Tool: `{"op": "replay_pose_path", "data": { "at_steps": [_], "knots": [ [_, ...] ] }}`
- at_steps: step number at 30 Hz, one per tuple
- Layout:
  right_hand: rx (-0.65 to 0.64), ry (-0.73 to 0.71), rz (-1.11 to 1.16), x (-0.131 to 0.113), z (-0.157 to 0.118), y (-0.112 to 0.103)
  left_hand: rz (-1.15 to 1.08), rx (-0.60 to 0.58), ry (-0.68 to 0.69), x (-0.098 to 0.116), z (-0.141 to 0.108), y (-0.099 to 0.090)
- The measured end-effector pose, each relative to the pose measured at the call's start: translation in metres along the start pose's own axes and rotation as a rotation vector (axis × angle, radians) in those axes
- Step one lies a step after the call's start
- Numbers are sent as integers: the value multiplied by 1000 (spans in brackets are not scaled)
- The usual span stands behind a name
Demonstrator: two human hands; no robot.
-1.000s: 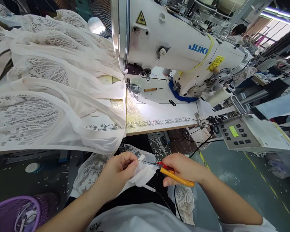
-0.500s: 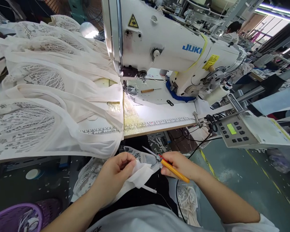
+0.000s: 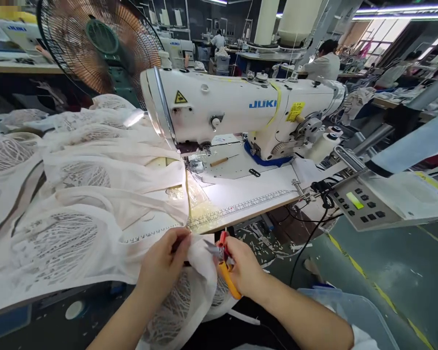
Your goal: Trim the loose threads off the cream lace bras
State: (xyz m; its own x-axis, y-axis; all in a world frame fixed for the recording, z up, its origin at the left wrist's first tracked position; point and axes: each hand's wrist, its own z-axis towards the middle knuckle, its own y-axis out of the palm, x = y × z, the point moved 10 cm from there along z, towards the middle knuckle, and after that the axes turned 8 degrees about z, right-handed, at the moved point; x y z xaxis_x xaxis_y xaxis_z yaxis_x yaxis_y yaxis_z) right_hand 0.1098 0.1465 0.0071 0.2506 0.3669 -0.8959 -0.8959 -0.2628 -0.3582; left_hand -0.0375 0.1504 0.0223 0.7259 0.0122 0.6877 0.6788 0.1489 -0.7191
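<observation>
A pile of thin white lace lies left of the sewing machine, with soft folds and wavy little holes. In front of the machine, the left hand has finger and thumb pinched closed on white cloth, smooth and crumpled on top, lacy lower down. Also in front come scissors with gray metal blades and orange and red handles; the right hand is curled around them. A gray button box is right of the machine.

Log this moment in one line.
left hand: pinching white lacy fabric; right hand: holding red-and-orange-handled metal scissors; ahead: white sewing machine
</observation>
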Motion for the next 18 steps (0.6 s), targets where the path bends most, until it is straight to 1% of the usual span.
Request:
{"op": "replay_pose_path", "data": {
  "at_steps": [3,5,7,9,11,13,14,16,18],
  "knots": [
    [-33,-252,-227,-34,14,9,249,121,125,-4,2,-22],
    [-40,-332,-372,-45,22,16,346,137,171,-7,4,-32],
    [-57,-368,-443,-50,28,22,377,118,198,-12,8,-40],
    [-122,-434,-405,-59,28,29,389,99,220,-17,10,-46],
    [-268,-540,-307,-71,19,41,385,74,253,-21,10,-49],
    [-429,-643,-233,-83,6,55,377,43,332,-18,8,-48],
    [-481,-678,-227,-87,2,61,379,32,383,-15,6,-47],
    [-524,-709,-271,-89,1,71,396,27,476,-9,3,-44],
    [-518,-705,-363,-84,7,79,427,47,516,-6,1,-44]
  ]
}}
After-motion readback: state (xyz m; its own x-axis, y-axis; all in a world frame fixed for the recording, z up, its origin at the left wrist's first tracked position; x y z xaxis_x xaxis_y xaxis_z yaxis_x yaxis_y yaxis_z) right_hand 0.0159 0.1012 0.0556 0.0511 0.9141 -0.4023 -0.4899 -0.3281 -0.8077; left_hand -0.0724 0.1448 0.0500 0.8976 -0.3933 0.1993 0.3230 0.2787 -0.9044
